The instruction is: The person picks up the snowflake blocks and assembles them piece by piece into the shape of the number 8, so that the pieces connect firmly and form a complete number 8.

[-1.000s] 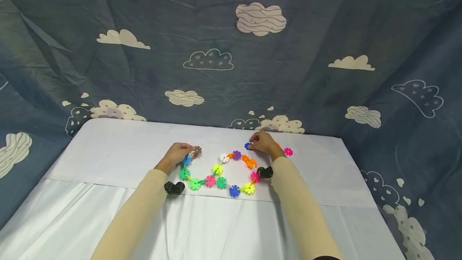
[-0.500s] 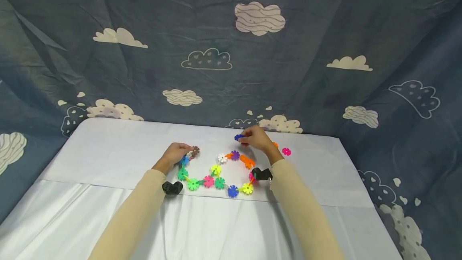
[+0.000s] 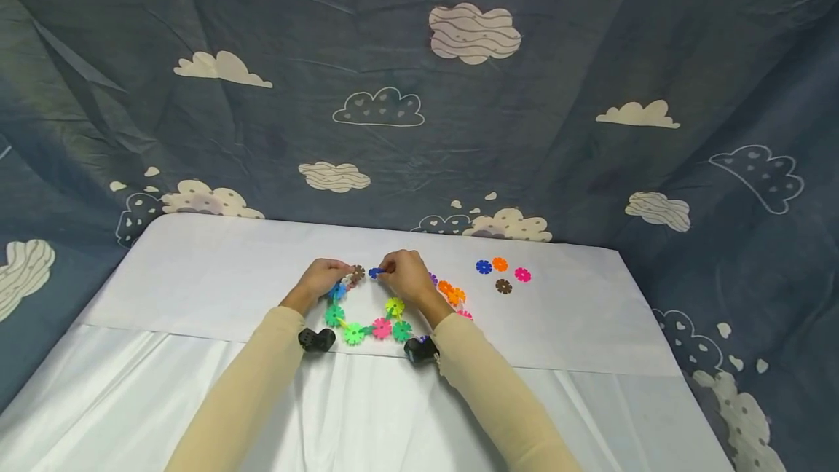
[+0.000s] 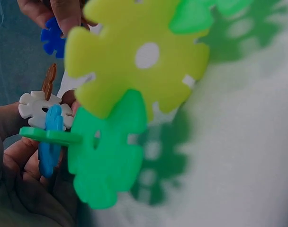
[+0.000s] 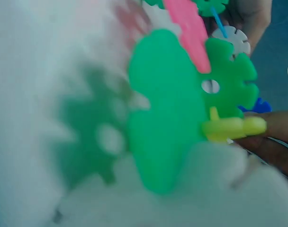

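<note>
Interlocking plastic flower discs form a chain on the white table. My left hand [image 3: 321, 279] pinches the chain's far left end, near a white disc [image 4: 32, 109] with a brown disc [image 3: 358, 272] slotted onto it. A light blue disc [image 4: 50, 142] and a green disc [image 4: 106, 151] follow along the chain. Between the fingertips of my right hand [image 3: 408, 277] is a dark blue disc [image 3: 374, 272], a short gap to the right of the brown one. My right hand and wrist hide part of the chain's right side.
Loose blue [image 3: 483, 266], orange [image 3: 500, 264], pink [image 3: 522, 274] and brown discs [image 3: 503, 286] lie at the back right of the table [image 3: 577, 312]. Joined orange discs [image 3: 452, 293] show beside my right wrist. A cloud-patterned dark curtain [image 3: 393, 35] hangs behind the table.
My right hand has carried the dark blue disc left, from the right part of the table to beside the brown disc. Loose discs it covered now show. My left hand stays in place.
</note>
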`<state>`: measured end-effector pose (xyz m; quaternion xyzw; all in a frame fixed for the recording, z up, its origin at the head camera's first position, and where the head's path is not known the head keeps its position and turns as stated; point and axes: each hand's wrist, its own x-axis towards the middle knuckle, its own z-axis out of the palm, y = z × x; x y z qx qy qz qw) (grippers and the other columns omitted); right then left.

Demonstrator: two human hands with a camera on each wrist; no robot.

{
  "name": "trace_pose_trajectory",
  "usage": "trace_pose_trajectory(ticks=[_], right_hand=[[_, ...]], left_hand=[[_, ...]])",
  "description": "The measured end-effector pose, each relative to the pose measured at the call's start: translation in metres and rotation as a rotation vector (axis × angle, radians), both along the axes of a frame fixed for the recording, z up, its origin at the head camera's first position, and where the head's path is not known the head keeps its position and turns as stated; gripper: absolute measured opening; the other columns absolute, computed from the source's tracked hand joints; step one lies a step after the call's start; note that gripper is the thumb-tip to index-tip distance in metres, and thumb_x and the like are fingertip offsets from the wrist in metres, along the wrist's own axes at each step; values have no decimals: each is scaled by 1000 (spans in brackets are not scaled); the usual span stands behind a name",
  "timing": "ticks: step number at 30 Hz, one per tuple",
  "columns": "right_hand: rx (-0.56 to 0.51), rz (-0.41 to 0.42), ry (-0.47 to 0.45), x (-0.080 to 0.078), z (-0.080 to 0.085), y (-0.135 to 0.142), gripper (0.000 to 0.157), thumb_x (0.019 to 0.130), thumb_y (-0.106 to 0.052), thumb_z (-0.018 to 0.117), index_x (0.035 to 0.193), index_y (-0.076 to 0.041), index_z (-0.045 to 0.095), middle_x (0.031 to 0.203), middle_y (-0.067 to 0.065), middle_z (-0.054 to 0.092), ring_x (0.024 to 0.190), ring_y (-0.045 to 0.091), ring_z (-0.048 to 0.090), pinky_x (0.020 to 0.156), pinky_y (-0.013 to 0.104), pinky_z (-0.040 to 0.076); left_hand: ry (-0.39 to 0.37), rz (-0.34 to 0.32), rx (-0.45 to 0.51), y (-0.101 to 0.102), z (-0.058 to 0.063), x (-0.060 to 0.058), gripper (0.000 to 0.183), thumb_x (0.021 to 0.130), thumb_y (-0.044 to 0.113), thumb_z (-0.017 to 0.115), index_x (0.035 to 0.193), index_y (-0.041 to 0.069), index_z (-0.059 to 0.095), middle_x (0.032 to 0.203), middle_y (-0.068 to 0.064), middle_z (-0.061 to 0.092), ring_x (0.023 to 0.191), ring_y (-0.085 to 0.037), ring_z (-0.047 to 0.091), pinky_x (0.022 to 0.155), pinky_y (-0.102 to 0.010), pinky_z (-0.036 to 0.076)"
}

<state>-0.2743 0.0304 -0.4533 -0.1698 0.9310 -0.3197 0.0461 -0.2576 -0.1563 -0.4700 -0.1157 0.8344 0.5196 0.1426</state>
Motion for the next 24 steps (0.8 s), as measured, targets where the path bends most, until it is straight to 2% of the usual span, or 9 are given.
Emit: trace_pose_trajectory(ticks=[8,16,24], right_hand=[[-15,11,29,3,-3,-7,4,86,-9,72,88,-8,76,76,-1,68,80,15,55,78,31,47],[-28,41,105,2,-9,-14,5,86,-7,72,82,-7,75,75,1,70,70,12,56,69,26,48],[-24,54,137,1,-10,-16,8,85,-4,72,79,-8,74,72,-1,67,69,11,53,69,25,47]], left_hand=[[10,0,7,-1,-3,-2,31,99,22,54,113,-3,64,124,-18,59,113,-29,51,100,-45,39],[33,39,-1,0,-5,-2,30,98,22,57,110,-4,66,116,-17,61,102,-26,53,93,-42,43],[63,66,-5,3,-4,-1,29,96,21,60,106,-5,68,112,-17,63,98,-25,54,87,-39,45]])
